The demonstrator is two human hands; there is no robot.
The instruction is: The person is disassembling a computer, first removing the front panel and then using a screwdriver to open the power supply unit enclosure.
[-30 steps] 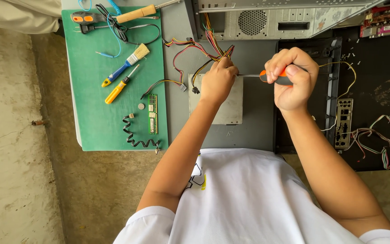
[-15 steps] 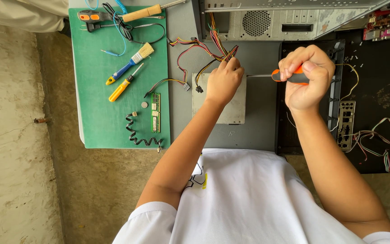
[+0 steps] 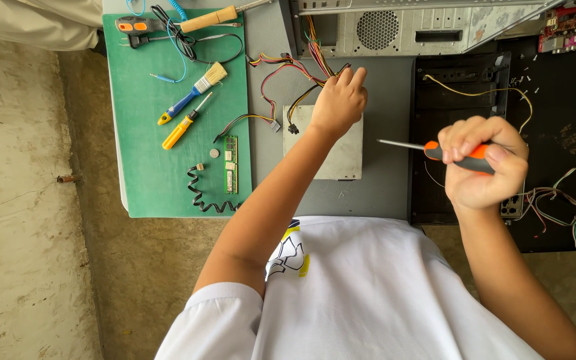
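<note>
Under my hands: a grey worktop (image 3: 388,100), smooth and matte, with a green cutting mat (image 3: 141,173) lying flat on its left part.
Floor: rough, stained concrete (image 3: 28,233) to the left of and below the worktop.
Far edge: an opened computer case (image 3: 401,27) of bare grey metal, with a round perforated fan grille.
Right side: a black panel (image 3: 568,120), dusty, with loose thin wires and small screws scattered on it.
Left hand (image 3: 338,100): fingers curled and pressed together on the far edge of a flat, rectangular silver metal box (image 3: 341,157), beside a bundle of red, yellow and black wires (image 3: 295,73).
Right hand (image 3: 481,163): closed in a fist around the orange and black handle of a screwdriver (image 3: 435,150), raised over the black panel; its thin steel shaft points left, well apart from the metal box.
On the mat: a small brush (image 3: 191,93) with pale bristles and a blue handle, a yellow-handled screwdriver (image 3: 181,127) beside it, a narrow green memory stick (image 3: 231,163), a black coiled cable (image 3: 201,197), and a wooden-handled tool (image 3: 208,19) at the far edge.
Near me: my white shirt (image 3: 368,293), soft cloth with a small printed patch.
</note>
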